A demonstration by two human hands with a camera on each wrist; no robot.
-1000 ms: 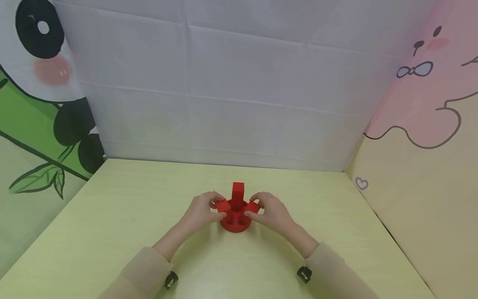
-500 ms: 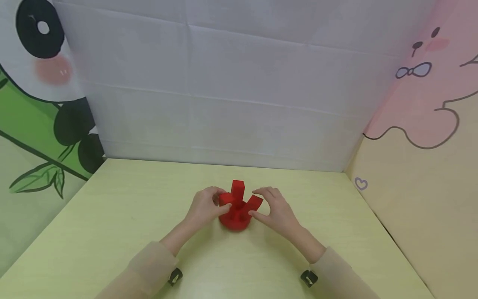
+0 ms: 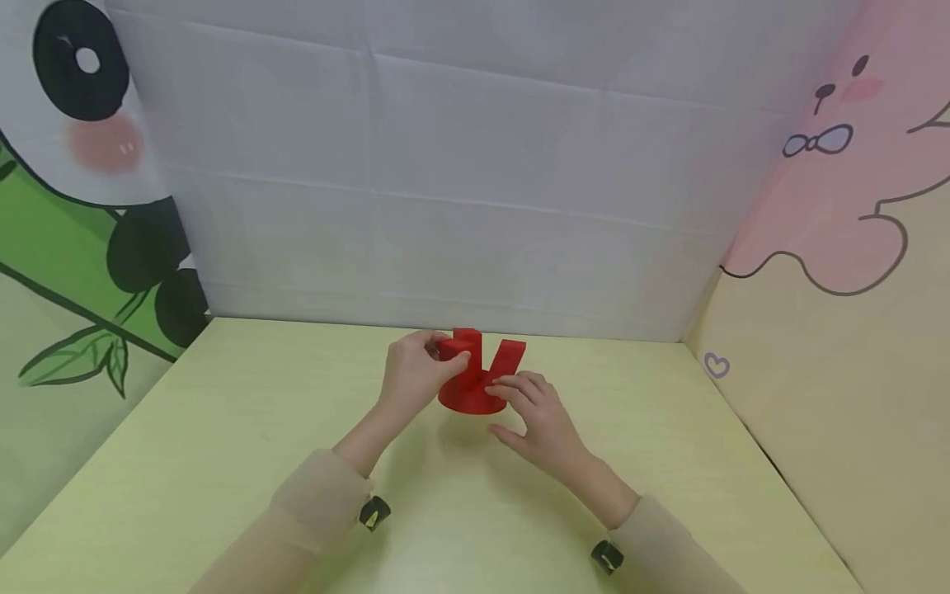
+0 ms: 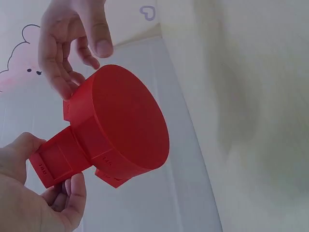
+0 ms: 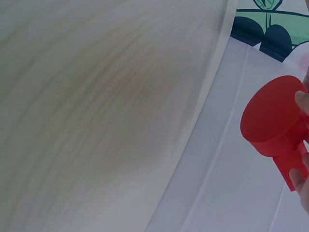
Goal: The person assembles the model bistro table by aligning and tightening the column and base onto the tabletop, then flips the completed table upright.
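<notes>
A round red base (image 3: pixel 472 403) with several rectangular red posts hangs above the table, its flat underside (image 4: pixel 130 118) facing the left wrist camera. My left hand (image 3: pixel 414 373) pinches the left post (image 4: pixel 59 158) between thumb and fingers, carrying the whole piece. Two more posts show in the head view: the back post (image 3: pixel 467 334) and the right post (image 3: pixel 509 356), which leans outward. My right hand (image 3: pixel 545 422) is beside the base's right edge, fingers loosely bent and thumb apart; whether its fingertips touch the piece is unclear. In the right wrist view the base (image 5: pixel 270 118) is partly cut off.
Beneath lies a pale yellow table (image 3: pixel 245 429). A white cloth wall (image 3: pixel 460 190) stands at its back, with printed panels at left and right. Each sleeve has a small dark device (image 3: pixel 374 513) near the cuff.
The red piece rose off the table and moved away from me in my left hand's pinch. My right hand came off the right post and slid lower beside the base.
</notes>
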